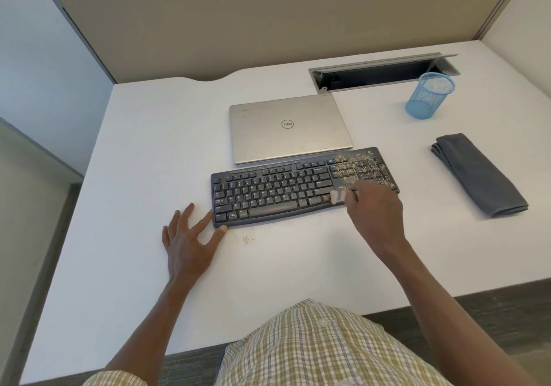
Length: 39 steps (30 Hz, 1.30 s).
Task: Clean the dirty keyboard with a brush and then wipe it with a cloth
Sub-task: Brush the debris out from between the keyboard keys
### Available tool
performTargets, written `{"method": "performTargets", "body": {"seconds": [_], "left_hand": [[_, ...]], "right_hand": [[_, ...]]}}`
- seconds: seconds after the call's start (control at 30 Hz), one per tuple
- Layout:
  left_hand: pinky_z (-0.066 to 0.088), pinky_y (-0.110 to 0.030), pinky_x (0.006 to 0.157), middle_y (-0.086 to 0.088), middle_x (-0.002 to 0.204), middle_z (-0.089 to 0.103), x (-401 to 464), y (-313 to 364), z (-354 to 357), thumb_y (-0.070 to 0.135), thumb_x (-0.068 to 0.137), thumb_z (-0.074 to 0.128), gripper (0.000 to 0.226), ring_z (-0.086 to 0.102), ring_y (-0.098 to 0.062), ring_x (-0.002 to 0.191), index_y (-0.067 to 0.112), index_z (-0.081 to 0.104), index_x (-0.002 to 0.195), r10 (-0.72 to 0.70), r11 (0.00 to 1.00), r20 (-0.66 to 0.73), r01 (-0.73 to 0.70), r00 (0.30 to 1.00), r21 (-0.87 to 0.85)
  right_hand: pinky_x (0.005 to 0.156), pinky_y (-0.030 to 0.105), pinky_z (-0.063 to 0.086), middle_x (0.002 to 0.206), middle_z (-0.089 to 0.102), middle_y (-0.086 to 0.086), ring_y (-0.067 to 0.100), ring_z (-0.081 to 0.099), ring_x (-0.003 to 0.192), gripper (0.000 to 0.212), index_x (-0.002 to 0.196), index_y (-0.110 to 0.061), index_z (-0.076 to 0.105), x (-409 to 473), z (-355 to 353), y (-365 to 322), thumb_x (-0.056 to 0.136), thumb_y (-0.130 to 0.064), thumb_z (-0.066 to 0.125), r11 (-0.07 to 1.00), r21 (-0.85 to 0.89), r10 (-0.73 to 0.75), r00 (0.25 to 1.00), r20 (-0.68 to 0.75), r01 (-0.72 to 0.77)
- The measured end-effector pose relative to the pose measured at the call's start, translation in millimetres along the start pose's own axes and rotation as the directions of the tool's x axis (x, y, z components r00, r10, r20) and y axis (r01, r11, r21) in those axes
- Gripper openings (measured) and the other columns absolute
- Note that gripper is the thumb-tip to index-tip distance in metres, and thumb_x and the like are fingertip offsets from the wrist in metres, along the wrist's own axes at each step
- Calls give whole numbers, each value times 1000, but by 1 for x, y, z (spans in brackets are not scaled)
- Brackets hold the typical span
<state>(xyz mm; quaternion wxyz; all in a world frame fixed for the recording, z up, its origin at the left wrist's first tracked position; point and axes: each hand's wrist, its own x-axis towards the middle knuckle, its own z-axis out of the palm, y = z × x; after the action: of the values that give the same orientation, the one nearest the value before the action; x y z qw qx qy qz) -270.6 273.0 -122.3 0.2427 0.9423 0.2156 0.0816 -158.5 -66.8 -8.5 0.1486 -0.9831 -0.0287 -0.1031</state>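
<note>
A black keyboard point(301, 187) is laid on the white desk point(149, 153), just in front of a closed silver laptop point(289, 128). Its number pad at the right end is covered with tan crumbs point(362, 168), and a few more crumbs are scattered on the desk by its front edge. A small brush point(338, 197), blurred, is gripped by the curled fingers of the right hand point(377, 211) and is held against the keys beside the number pad. The left hand point(187, 238) is spread flat on the desk, fingers wide, with thumb and forefinger set against the keyboard's left front corner. A folded grey cloth point(478, 174) is seen well apart to the right, beyond it a blue mesh cup point(429, 95).
</note>
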Motion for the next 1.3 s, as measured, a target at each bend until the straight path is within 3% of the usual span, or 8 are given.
{"method": "performTargets", "body": {"seconds": [0.1,0.3,0.43,0.57,0.67,0.83,1.03,1.3], "left_hand": [[9,-48,125,0,162,35,0,1,-1,73,82,49,64,17,-24,153,39,64,134,-3,1000,0,3,1000,-4],[8,-51,125,-1,162,35,0,1,-2,70,84,53,61,17,-25,153,39,63,136,-1,1000,9,1,1000,-5],[9,-50,125,0,162,35,-1,1,-1,73,86,52,61,17,-25,153,39,63,135,-3,1000,5,3,1000,-3],[9,-51,125,-1,162,35,-1,2,-1,70,88,56,57,18,-26,153,39,63,136,5,1000,2,-5,1000,3],[9,-52,125,-1,162,35,-1,4,-2,62,88,62,53,17,-25,153,39,63,136,-4,1000,5,4,1000,-11],[9,-51,125,-1,162,35,-1,3,-2,69,89,58,56,18,-25,153,39,63,136,5,1000,3,-5,1000,-5],[10,-51,125,-1,162,36,0,3,-2,73,88,54,60,18,-25,153,39,63,136,10,1000,0,-10,1000,-11],[9,-51,125,-1,162,35,-1,3,-3,73,87,55,60,17,-25,153,39,63,136,2,1000,-1,-2,1000,-19]], "right_hand": [[50,25,32,62,64,5,22,49,53,23,79,-13,68,6,4,-12,94,-16,52,997,39,-65,998,5,65],[45,23,25,59,58,0,20,51,55,25,67,-16,61,18,2,-14,89,-13,50,992,-45,-113,984,139,120],[49,24,35,67,66,2,21,54,59,24,76,-13,67,25,1,-24,91,-14,49,992,-50,-106,980,171,116],[46,21,28,66,62,1,20,52,58,21,76,-13,67,32,-4,-25,88,-11,50,982,-141,-91,964,251,130],[53,24,33,70,64,2,21,56,64,21,79,-14,65,32,-6,-27,92,-15,49,982,-131,-108,973,204,137],[55,24,35,73,67,2,23,61,68,17,77,-14,68,29,-8,-18,85,-12,54,980,-103,-136,947,290,172],[57,25,37,72,68,-4,22,60,70,19,76,-21,68,22,-2,0,87,-16,53,993,42,-118,965,233,111],[59,28,38,76,70,7,26,52,65,18,86,-16,73,17,-9,25,88,-18,55,994,48,98,992,84,-103]]}}
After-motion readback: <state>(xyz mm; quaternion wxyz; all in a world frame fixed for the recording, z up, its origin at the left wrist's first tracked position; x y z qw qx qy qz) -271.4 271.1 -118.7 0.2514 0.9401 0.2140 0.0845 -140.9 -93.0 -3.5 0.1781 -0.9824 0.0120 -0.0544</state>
